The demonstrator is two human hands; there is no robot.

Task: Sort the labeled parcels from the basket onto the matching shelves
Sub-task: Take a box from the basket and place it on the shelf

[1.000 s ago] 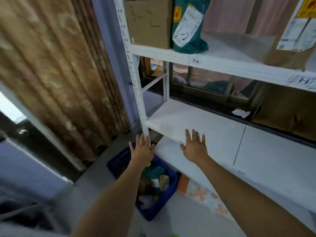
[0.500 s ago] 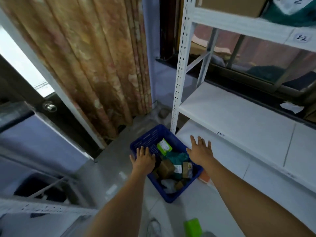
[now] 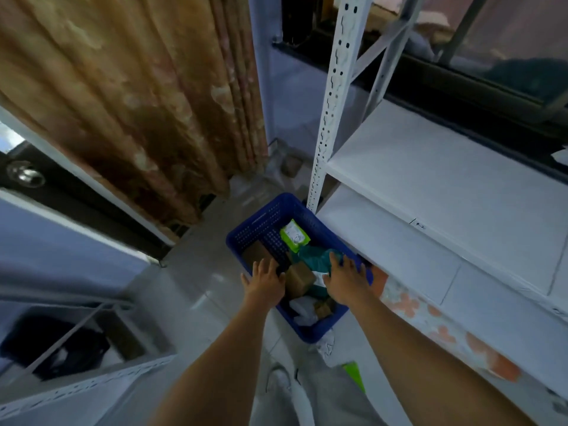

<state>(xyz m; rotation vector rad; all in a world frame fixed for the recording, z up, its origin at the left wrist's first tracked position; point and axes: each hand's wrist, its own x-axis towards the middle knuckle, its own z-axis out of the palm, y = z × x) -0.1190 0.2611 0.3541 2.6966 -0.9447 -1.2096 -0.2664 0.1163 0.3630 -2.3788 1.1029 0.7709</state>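
We are reaching both hands down over the blue perforated plastic basket (image 3: 261, 224) sitting on the pale tiled floor, just left of the white metal shelving unit (image 3: 430, 179). The left hand (image 3: 266, 282) is hovering at the basket's left rim with fingers spread and nearly straight, holding nothing. The right hand (image 3: 345, 279) is hanging over the right rim, fingers likewise spread and empty; whether its fingertips are touching the parcel under them we cannot tell from this angle.

The small brown cardboard box (image 3: 299, 276) is lying directly between the two hands, near both and slightly closer to the left fingers. Its long axis is running roughly near-to-far, along the basket's length. The crumpled teal plastic mailer (image 3: 316, 256) is lying just beyond the right fingertips, so the right hand is nearer to that one.

Counting the contents: one lime-green pouch with a white label (image 3: 294, 235) at the far end, one flat brown cardboard piece (image 3: 256, 253) at the left, one teal mailer, one brown box, one white plastic bag (image 3: 304, 309) and one small tan packet (image 3: 322, 307) at the near end. That is six we can make out, though blur is probably hiding more. Two bare white shelf boards are waiting to the right.
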